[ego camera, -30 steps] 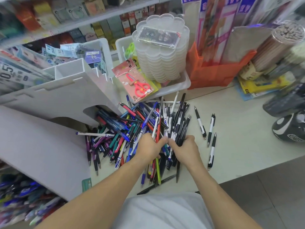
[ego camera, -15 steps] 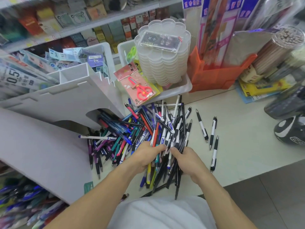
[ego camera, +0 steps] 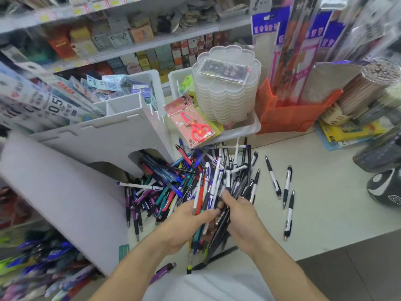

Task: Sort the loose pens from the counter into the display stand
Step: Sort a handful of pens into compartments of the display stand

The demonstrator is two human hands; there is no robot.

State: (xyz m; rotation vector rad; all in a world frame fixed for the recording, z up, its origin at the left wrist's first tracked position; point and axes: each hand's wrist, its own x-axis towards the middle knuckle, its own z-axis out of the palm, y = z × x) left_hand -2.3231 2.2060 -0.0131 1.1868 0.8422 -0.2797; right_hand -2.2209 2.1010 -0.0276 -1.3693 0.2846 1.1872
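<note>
Stationery shop counter (ego camera: 325, 203), shelves behind. Both hands gripped one bundle of pens (ego camera: 217, 205) at lower centre: left hand (ego camera: 184, 222), right hand (ego camera: 243, 220). Bundle ran roughly bottom-to-top. White display stand (ego camera: 104, 135) sat up-left, so left hand was nearer, I think.

Pale counter (ego camera: 321, 203) bears loose pens (ego camera: 173, 181) beside display stand (ego camera: 71, 192).
</note>
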